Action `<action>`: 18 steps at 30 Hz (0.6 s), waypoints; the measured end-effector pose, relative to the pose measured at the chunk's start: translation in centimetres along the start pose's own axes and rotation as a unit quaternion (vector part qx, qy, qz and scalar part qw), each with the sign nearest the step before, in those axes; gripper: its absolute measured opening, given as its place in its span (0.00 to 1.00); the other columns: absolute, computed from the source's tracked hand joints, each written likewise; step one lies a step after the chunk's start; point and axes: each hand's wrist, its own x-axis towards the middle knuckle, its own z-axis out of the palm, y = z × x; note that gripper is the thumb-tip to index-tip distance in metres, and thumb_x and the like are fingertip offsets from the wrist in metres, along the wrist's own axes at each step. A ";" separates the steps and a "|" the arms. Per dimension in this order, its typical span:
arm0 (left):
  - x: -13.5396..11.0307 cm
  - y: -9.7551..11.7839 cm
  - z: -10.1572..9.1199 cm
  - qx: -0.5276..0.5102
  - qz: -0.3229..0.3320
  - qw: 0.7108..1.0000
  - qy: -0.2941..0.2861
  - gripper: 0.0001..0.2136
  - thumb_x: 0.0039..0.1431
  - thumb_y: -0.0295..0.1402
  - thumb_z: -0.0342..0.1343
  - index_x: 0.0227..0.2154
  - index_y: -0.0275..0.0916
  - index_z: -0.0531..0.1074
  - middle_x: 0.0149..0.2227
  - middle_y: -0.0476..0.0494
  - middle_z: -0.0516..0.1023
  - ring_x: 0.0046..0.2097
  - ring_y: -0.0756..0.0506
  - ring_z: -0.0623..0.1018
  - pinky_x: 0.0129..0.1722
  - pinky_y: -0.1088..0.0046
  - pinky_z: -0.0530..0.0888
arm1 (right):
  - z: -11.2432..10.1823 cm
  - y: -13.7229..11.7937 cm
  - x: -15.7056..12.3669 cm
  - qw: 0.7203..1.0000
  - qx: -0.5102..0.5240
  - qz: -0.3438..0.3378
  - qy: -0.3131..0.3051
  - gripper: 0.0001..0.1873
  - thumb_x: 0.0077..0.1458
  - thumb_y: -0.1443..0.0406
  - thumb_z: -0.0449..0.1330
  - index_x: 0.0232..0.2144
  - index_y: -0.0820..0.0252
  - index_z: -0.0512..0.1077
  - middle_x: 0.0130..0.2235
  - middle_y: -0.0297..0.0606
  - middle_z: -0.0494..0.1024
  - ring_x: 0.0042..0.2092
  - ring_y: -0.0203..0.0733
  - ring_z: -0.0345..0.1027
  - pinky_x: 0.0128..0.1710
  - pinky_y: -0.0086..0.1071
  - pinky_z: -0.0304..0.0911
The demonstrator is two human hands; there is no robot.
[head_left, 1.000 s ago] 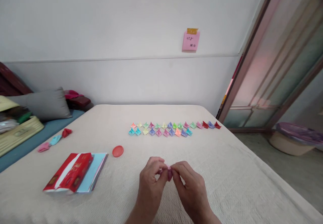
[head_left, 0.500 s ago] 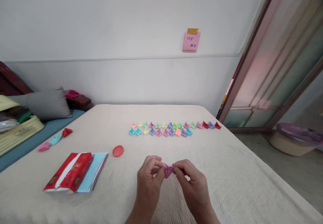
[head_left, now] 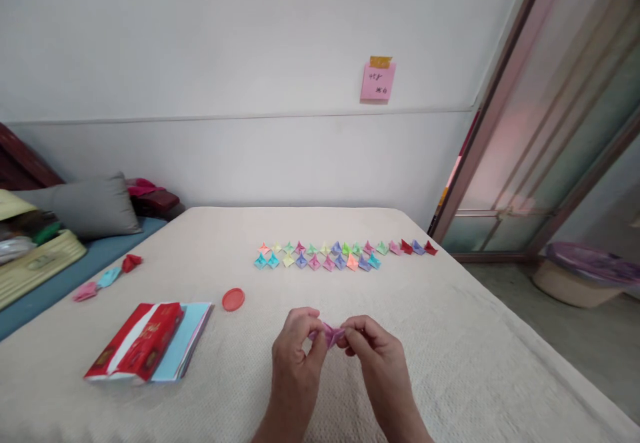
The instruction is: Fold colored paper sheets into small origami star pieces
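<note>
A person's left hand (head_left: 296,353) and right hand (head_left: 374,356) pinch a small pink folded paper piece (head_left: 327,334) in midair, above the near half of a bed (head_left: 453,363) with a cream waffle-weave cover. The fingertips of both hands clench the piece from either side, closing on it firmly enough to hide part of its folds; neither hand has let go. (Light and soft, it looks apt to crumple under a hard squeeze, so its creased edges seem the surest place to hold.) Toward the bed's far edge, two close rows of pastel and red folded paper pieces (head_left: 320,256) sit on the cover. On the bed's left side, a red paper packet (head_left: 134,342) lies on blue paper sheets (head_left: 194,333), near a round red lid (head_left: 233,300). Just past that side of the bed, three more folded paper pieces (head_left: 109,276) rest on a blue mat (head_left: 50,308), near a yellow woven basket (head_left: 40,270) and a grey pillow (head_left: 85,206). Beyond the bed's far edge, a pink sticky note (head_left: 378,82) is taped to the wall.
</note>
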 end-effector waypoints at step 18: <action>0.7 -0.6 -0.6 -0.339 -0.213 0.911 0.103 0.02 0.50 0.27 0.57 0.25 0.38 0.71 0.40 0.46 0.73 0.44 0.46 0.71 0.43 0.71 0.67 | 0.3 -0.2 -0.5 0.991 -0.067 -0.110 0.036 0.08 0.53 0.65 0.55 0.23 0.58 0.69 0.25 0.34 0.71 0.30 0.40 0.65 0.30 0.32 0.59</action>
